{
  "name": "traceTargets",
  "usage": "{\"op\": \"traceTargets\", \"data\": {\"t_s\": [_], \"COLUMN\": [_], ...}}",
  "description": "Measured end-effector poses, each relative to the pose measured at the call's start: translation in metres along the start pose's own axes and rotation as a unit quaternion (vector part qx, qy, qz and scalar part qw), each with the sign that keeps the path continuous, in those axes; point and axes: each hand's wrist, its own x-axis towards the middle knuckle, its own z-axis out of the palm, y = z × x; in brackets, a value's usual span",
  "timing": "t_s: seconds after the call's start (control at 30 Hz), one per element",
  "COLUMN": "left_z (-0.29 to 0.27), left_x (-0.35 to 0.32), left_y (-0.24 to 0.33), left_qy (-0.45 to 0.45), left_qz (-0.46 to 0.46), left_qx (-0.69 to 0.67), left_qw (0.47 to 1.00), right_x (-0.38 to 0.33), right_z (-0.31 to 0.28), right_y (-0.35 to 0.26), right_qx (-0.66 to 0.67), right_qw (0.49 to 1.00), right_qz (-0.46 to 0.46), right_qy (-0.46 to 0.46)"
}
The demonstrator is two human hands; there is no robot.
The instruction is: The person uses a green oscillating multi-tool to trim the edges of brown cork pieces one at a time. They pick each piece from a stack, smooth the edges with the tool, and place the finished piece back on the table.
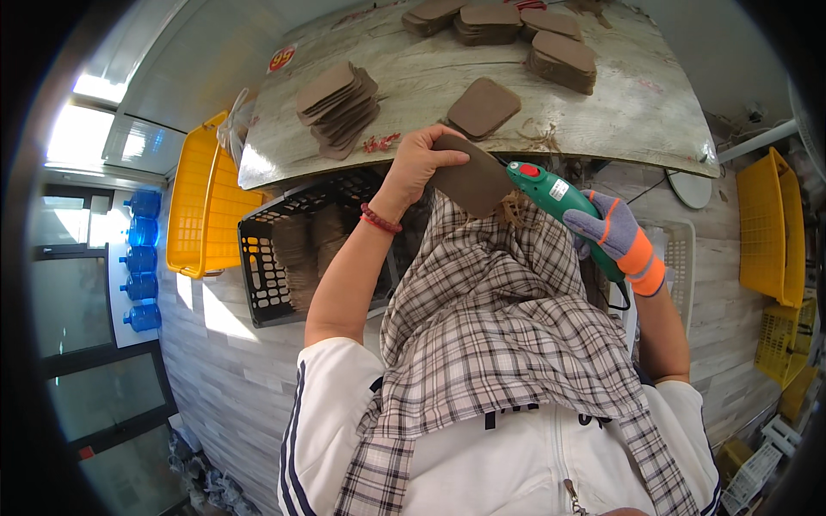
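Nearest the lens, at 6 o'clock: a white zip jacket with a plaid cloth draped over chest and lap.

Far left, 9 o'clock: blue water jugs stacked by a window. Next rightward, a yellow plastic crate on edge, then a black slatted crate holding upright brown pieces, tucked under the table edge.

Left forearm rises from the lower edge toward 12 o'clock, a red bead bracelet at the wrist. Left hand bare, fingers wrapped around the upper-left edge of a brown rounded leather-like piece, holding it just below the table edge, above the plaid cloth.

Right of it, a green handheld electric cutter with a red button; its tip touches the right edge of the brown piece. Brown shavings hang at the contact point. Right hand wears a grey and orange work glove, fingers clenched around the cutter's body; a black cord loops below.

Grey wood-grain table spans 11 to 1 o'clock. On it, left to right: a fanned stack of brown pieces, a single pair near the front edge, more stacks at the far side.

Far right, 3 o'clock: a white basket, then yellow crates.
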Motion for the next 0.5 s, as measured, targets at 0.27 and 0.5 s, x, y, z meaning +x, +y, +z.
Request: {"op": "traceTargets", "data": {"t_s": [0.27, 0.5], "left_z": [0.016, 0.019], "left_x": [-0.005, -0.008], "left_y": [0.008, 0.014], "left_qy": [-0.056, -0.105], "left_qz": [-0.027, -0.041], "left_qx": [0.087, 0.154], "left_qw": [0.994, 0.982], "right_x": [0.007, 0.016], "right_z": [0.009, 0.018], "right_y": [-0.002, -0.01], "right_qx": [0.007, -0.002], "right_qw": [1.0, 1.0], "right_qz": [0.007, -0.012], "right_qy": [0.003, -0.02]}}
